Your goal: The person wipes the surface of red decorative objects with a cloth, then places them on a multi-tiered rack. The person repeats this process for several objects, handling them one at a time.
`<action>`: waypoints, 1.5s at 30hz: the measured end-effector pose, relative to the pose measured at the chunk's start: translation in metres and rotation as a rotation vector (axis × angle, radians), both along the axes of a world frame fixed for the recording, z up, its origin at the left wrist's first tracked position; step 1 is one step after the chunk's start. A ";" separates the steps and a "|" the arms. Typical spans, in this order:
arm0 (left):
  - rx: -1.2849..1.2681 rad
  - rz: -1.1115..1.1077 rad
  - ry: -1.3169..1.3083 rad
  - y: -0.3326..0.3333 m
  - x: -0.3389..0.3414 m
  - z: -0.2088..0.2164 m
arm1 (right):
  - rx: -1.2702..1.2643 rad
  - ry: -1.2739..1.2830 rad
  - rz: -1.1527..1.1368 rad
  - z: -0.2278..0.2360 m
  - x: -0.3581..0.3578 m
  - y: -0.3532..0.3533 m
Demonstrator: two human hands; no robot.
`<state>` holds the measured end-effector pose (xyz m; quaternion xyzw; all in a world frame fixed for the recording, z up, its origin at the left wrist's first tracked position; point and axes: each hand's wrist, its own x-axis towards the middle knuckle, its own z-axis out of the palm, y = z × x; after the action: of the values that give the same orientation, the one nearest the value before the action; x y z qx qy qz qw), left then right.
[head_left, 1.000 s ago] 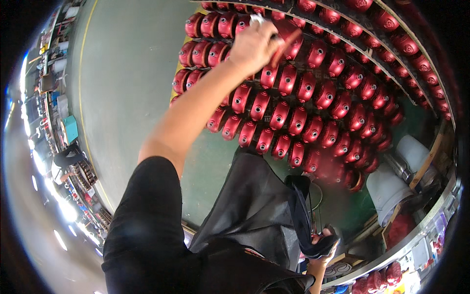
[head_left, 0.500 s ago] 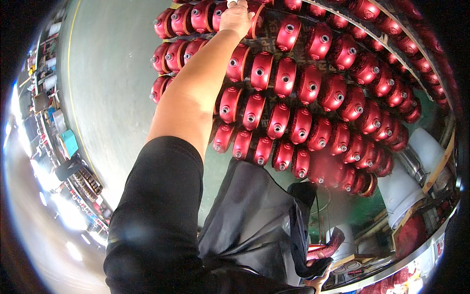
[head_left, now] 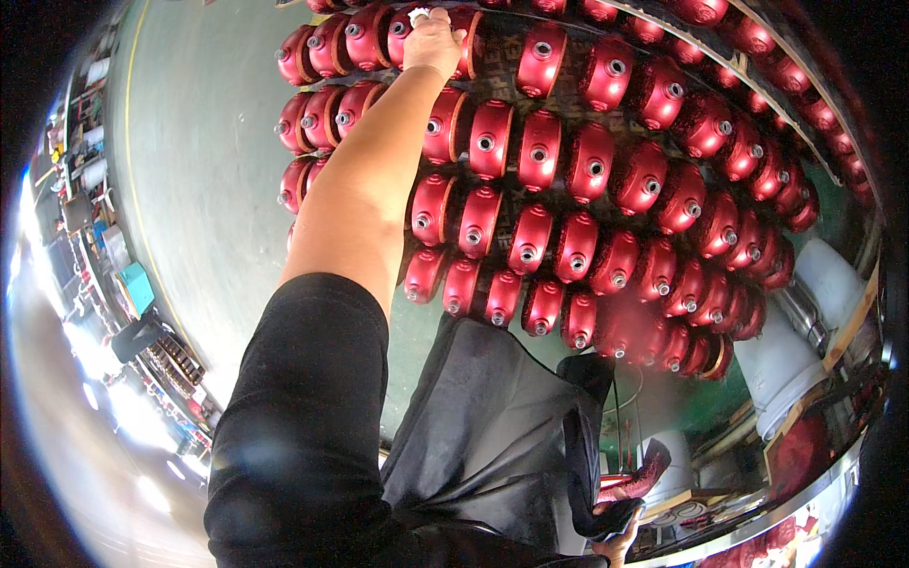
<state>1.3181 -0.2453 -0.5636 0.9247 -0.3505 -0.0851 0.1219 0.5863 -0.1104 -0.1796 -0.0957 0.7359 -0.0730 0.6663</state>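
Observation:
My left arm reaches up to the top of the view, where my left hand [head_left: 433,45] bends its fingers over a red rounded metal fitting [head_left: 467,43] in the farthest near-side row. A small white thing [head_left: 418,14] shows at its fingertips; its kind is unclear. Rows of similar red fittings [head_left: 538,150], each with a round threaded socket, lie side by side on a dark printed sheet. Low on the right, my right hand [head_left: 617,547] is curled and partly covered by bunched black cloth [head_left: 611,519]. A curved dark red piece [head_left: 653,466] rises just above it; what the fingers grip is hidden.
A dark apron-like cloth [head_left: 473,407] hangs below the fittings. White drums [head_left: 781,364] and wooden strips [head_left: 843,331] stand at the right. Curved rails [head_left: 748,85] cross the upper right, with more red fittings beyond. Green-grey floor [head_left: 199,170] and cluttered shelving lie left.
My left hand and the fittings under it have shifted slightly left and down in the view. The hand stays on the same fitting. My right hand shows a little more.

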 end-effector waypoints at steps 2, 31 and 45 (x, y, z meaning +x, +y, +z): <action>0.011 -0.036 -0.004 0.001 -0.005 0.008 | -0.008 0.022 0.020 -0.002 0.000 0.001; 0.097 -0.525 -0.186 -0.093 -0.124 0.046 | 0.060 -0.019 -0.068 -0.007 -0.022 0.010; 0.102 -0.562 0.037 -0.141 -0.169 0.031 | 0.077 -0.025 -0.105 -0.008 -0.033 0.009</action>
<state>1.1488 -0.3863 -0.5330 0.7944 -0.5863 -0.1497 0.0532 0.5533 -0.1013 -0.1875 -0.0305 0.7338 -0.0807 0.6739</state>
